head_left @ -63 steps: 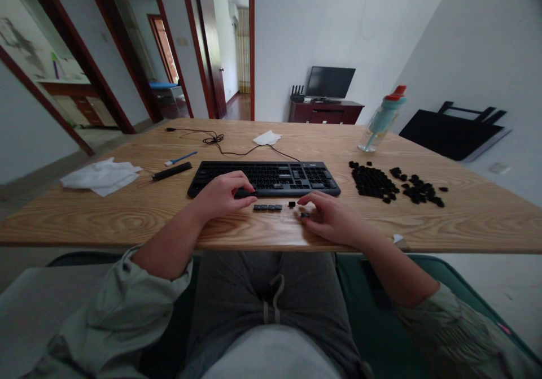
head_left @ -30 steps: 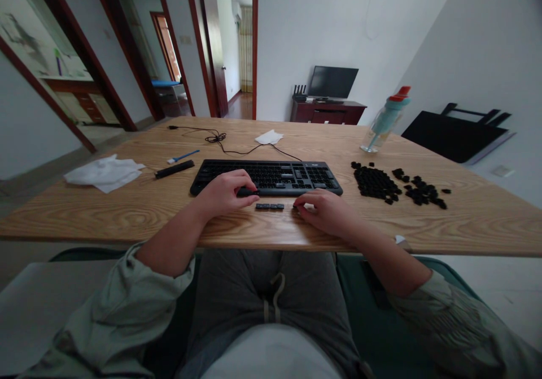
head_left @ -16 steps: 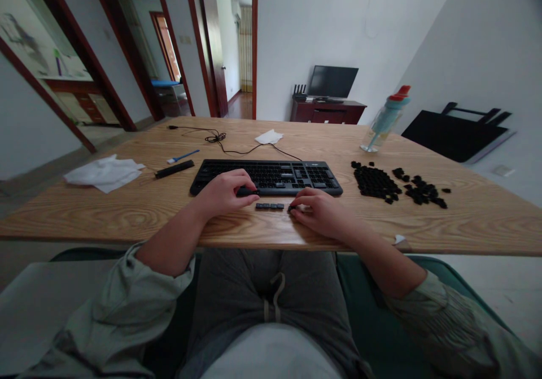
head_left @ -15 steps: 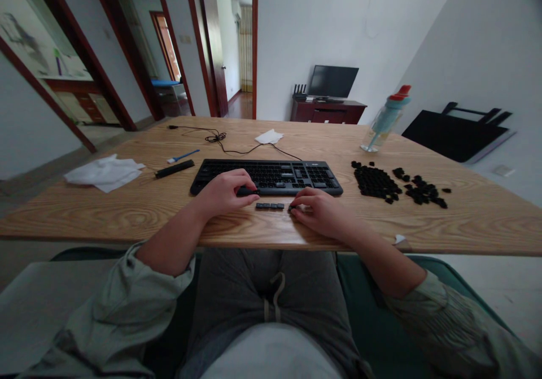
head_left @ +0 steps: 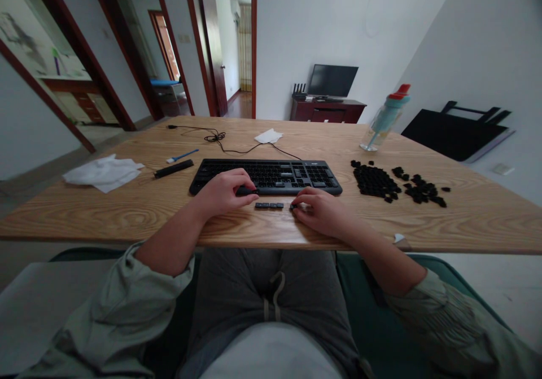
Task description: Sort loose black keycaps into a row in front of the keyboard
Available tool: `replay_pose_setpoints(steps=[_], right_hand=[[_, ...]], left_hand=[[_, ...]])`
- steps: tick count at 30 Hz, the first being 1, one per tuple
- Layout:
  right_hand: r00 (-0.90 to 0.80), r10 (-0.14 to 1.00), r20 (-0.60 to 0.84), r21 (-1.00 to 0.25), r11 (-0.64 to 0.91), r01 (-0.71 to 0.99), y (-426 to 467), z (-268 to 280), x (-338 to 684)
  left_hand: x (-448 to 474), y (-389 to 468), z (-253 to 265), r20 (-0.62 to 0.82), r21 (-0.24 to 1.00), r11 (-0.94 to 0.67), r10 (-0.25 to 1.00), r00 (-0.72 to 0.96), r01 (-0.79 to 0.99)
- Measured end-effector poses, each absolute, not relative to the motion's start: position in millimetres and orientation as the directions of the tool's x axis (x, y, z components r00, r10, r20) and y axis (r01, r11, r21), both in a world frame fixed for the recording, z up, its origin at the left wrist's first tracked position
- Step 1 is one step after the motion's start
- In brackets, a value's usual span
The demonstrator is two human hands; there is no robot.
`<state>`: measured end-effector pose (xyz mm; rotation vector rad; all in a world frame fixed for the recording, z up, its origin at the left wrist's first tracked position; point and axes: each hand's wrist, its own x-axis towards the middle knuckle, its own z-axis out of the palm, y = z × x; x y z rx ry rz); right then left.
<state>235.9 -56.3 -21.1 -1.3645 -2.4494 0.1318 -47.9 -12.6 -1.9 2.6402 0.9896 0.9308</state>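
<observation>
Head view: right hand (head_left: 319, 212) pinches a small dark keycap (head_left: 292, 206), just right of a four-key row (head_left: 269, 205) on the counter (head_left: 237, 229). Left hand (head_left: 225, 192) at the keyboard's (head_left: 292, 171) front edge, thumb and forefinger narrow; whether gripping anything, cannot tell. Black keycap pile (head_left: 375, 182) right of keyboard.

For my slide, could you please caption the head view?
Right hand pinching a keycap, left hand at the keyboard, loose keycaps alongside.
</observation>
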Motion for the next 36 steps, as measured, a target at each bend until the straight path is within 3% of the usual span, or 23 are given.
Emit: replay_pose_setpoints(steps=[10, 17, 27, 36], right_hand=[[-0.436, 0.852, 0.289, -0.269, 0.509, 0.818, -65.2, -17.3, 247.2], [-0.423, 0.876, 0.231, -0.255, 0.474, 0.843, -71.4, -22.0, 260.1], [-0.447, 0.865, 0.228, -0.370, 0.502, 0.782, -60.9, -23.3, 274.7], [-0.329, 0.905, 0.270, -0.469, 0.422, 0.776, -49.7, -23.7, 278.3]], left_hand=[[-48.6, -12.5, -2.1, 0.492, 0.373, -0.766, 0.641, 0.589, 0.523], [-48.6, -11.8, -2.7, 0.486, 0.370, -0.767, 0.641, 0.594, 0.525], [-47.9, -12.6, -3.3, 0.472, 0.390, -0.745, 0.666, 0.577, 0.541], [-48.5, -11.9, -4.1, 0.479, 0.389, -0.747, 0.664, 0.574, 0.540]])
